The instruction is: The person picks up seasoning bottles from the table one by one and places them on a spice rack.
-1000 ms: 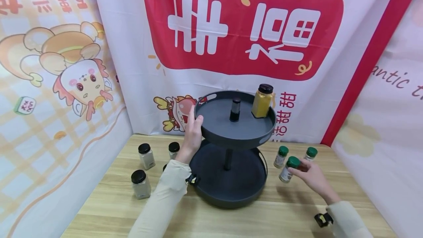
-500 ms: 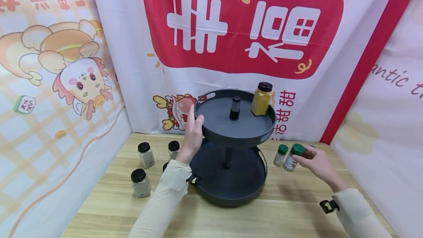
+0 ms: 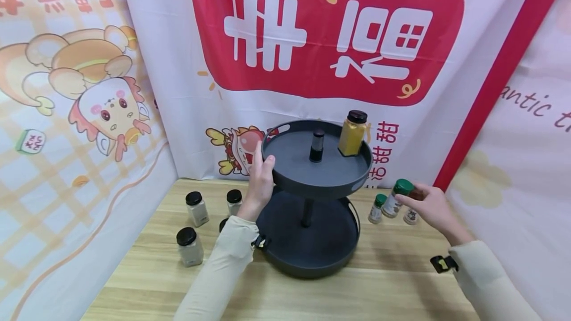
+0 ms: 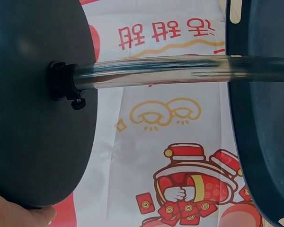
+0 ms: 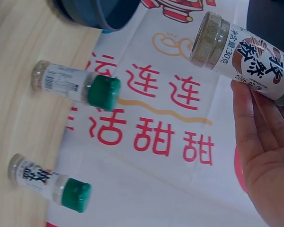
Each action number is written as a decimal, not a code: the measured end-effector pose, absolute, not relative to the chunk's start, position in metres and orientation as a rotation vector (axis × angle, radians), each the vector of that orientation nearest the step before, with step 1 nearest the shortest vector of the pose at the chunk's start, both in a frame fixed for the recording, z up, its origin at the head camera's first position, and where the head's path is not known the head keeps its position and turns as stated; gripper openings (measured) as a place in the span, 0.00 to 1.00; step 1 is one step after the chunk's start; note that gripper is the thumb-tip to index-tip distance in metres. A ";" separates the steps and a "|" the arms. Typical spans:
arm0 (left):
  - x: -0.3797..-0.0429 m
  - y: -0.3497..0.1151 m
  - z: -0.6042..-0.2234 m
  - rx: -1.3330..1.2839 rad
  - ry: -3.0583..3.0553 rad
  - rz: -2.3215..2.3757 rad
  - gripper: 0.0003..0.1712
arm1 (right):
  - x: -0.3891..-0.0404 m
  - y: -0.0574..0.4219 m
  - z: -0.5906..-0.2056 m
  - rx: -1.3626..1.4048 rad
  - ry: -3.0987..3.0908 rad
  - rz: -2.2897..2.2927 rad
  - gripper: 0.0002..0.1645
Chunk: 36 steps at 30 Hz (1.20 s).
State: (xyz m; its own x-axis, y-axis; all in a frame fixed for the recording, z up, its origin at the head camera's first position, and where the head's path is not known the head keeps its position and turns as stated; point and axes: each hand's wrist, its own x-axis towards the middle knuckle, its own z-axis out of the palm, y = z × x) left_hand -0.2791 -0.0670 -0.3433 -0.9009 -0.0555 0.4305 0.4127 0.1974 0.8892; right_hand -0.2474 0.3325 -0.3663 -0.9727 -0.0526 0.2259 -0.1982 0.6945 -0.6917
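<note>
**Two-Tier Rack and Spice Jars: Present State**

Printed fabric banners (image 3: 312, 38) in white and red, with cartoon figures and large characters, enclose the light wooden bench (image 3: 383, 281) on three sides.

A dark grey, round, two-tier plastic rack (image 3: 312, 232) stands upright at the middle of the bench. Its upper tray (image 3: 308, 175) is carried above the lower tray on a bright metal centre post (image 4: 180, 68). One tall glass jar of yellow powder with a black lid (image 3: 353, 133) stands on the upper tray at the far right, just inside the rim.

Left hand (image 3: 259, 178): fingers and thumb are curled over the left rim of the upper tray and grip it. The left wrist view shows the underside of the upper tray with a fingertip against its edge.

Right hand (image 3: 430, 208): raised to the right of the rack, it holds a small green-capped spice jar with a white printed label (image 3: 396, 197). The jar is tilted, clear of the bench, beside the upper tray rim but apart from it. The right wrist view shows the fingers lying along the jar's side.

Two more green-capped spice jars (image 5: 75, 85) (image 5: 47, 182) stand on the bench just below the held jar, near each other.

Three clear square jars with black lids (image 3: 189, 246) (image 3: 196, 208) (image 3: 234, 201) stand on the bench left of the rack, with the left forearm beside them.
</note>
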 end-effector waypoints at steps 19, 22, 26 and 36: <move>-0.273 -0.063 -0.340 -0.309 -2.112 -1.729 0.37 | -0.251 0.328 -0.323 0.205 -2.634 1.106 0.28; -0.273 -0.062 -0.340 -0.307 -2.111 -1.716 0.37 | -0.252 0.327 -0.321 0.201 -2.610 1.123 0.29; -0.271 -0.061 -0.340 -0.306 -2.108 -1.709 0.37 | -0.251 0.325 -0.314 0.240 -2.570 1.127 0.26; -0.267 -0.062 -0.341 -0.293 -2.120 -1.694 0.39 | -0.251 0.313 -0.288 0.231 -2.545 1.127 0.28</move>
